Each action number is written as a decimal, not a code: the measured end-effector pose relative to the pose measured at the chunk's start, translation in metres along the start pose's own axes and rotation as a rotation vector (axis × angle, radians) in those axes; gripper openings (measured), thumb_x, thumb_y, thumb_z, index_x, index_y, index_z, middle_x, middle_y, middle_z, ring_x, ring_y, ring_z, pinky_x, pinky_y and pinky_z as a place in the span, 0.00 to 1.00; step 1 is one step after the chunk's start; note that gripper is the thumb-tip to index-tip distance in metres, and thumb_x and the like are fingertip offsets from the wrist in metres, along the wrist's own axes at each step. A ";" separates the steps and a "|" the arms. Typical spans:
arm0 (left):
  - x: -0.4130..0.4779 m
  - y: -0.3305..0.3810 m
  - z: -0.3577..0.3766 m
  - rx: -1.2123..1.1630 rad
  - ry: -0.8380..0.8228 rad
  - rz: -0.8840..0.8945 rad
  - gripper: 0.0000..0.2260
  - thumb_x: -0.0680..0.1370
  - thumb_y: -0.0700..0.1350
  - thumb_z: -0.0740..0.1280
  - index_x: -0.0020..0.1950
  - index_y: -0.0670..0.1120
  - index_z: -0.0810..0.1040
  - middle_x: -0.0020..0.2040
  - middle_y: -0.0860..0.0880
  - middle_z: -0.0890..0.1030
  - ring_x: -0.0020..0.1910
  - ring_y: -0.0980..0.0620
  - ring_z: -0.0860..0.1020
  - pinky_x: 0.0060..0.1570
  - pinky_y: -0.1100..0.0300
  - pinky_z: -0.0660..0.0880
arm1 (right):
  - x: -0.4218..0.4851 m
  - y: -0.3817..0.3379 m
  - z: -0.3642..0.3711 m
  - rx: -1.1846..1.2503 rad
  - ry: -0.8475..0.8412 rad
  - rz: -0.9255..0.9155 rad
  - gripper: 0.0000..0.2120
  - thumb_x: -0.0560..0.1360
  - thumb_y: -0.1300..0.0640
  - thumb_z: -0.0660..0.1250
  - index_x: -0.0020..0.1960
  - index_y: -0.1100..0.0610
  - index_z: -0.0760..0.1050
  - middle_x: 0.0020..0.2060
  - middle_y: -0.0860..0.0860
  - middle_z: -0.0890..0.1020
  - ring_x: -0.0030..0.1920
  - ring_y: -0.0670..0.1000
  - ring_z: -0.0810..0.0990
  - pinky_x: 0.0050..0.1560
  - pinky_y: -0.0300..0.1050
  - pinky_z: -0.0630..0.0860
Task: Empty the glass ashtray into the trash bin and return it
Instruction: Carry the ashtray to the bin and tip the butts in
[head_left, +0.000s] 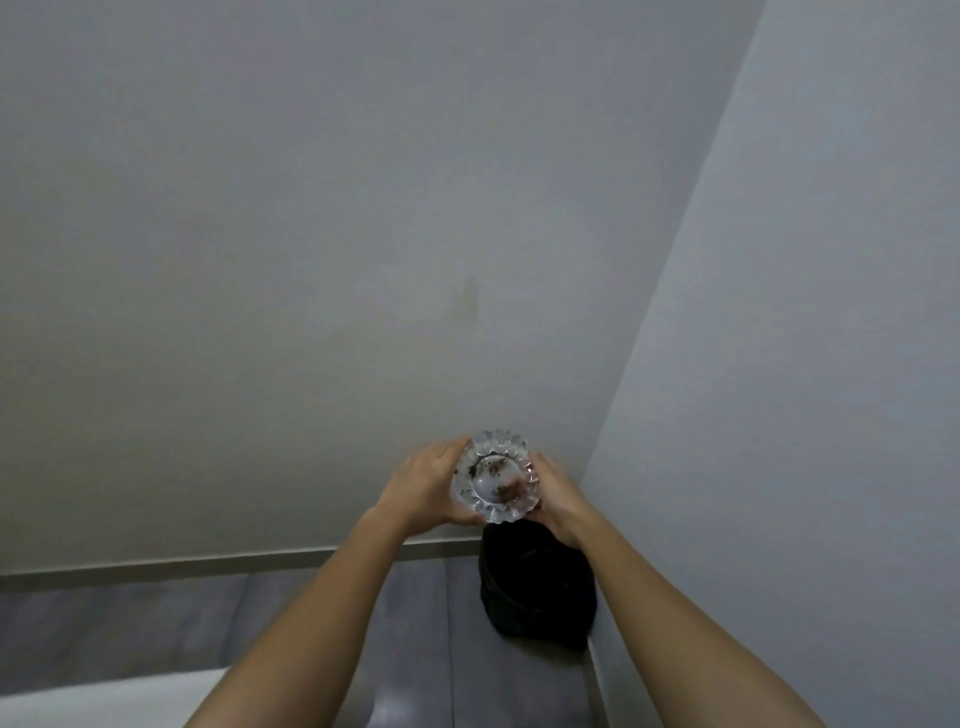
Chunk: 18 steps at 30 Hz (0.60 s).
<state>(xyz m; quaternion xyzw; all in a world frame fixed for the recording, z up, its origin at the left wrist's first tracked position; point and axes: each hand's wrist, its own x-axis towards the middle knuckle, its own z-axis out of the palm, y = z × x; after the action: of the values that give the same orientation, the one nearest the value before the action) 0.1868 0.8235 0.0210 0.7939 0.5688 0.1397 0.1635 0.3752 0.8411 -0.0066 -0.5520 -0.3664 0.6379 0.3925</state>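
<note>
I hold a round cut-glass ashtray (496, 477) with a scalloped rim in both hands, out in front of me at arm's length. Dark ash and brown bits lie in its bowl. My left hand (425, 484) grips its left side and my right hand (557, 493) grips its right side. The ashtray is tilted toward me, so its inside faces the camera. Directly below it stands the trash bin (537, 587), lined with a black bag, tucked into the corner of the room. My right forearm covers part of the bin's right edge.
Two pale walls meet in a corner (613, 415) just right of the ashtray. A skirting board (208, 564) runs along the foot of the far wall. The floor (260, 618) is grey, with a bright patch (104, 701) at the lower left.
</note>
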 end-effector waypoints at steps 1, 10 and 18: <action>0.008 -0.003 0.003 0.009 -0.018 0.018 0.47 0.65 0.59 0.76 0.76 0.44 0.57 0.73 0.45 0.68 0.71 0.47 0.67 0.69 0.56 0.61 | 0.003 0.002 -0.002 0.014 0.018 0.014 0.15 0.81 0.49 0.55 0.49 0.52 0.80 0.40 0.48 0.87 0.42 0.49 0.84 0.38 0.45 0.81; 0.047 -0.009 0.060 -0.029 -0.167 0.147 0.46 0.65 0.60 0.75 0.76 0.45 0.58 0.73 0.45 0.68 0.71 0.46 0.68 0.69 0.54 0.64 | 0.016 0.030 -0.043 0.069 0.058 0.203 0.18 0.79 0.41 0.54 0.55 0.49 0.77 0.45 0.50 0.86 0.42 0.53 0.84 0.32 0.48 0.81; 0.076 -0.038 0.184 0.038 -0.260 0.061 0.44 0.72 0.58 0.69 0.78 0.47 0.46 0.78 0.47 0.56 0.76 0.48 0.58 0.73 0.49 0.58 | 0.084 0.108 -0.089 0.127 0.144 0.214 0.11 0.80 0.45 0.57 0.49 0.48 0.76 0.48 0.52 0.82 0.47 0.55 0.81 0.27 0.44 0.80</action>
<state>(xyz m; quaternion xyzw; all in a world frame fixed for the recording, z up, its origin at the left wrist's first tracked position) 0.2528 0.8887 -0.1593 0.8252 0.5209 0.0298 0.2163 0.4458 0.8741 -0.1494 -0.6065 -0.2352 0.6567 0.3816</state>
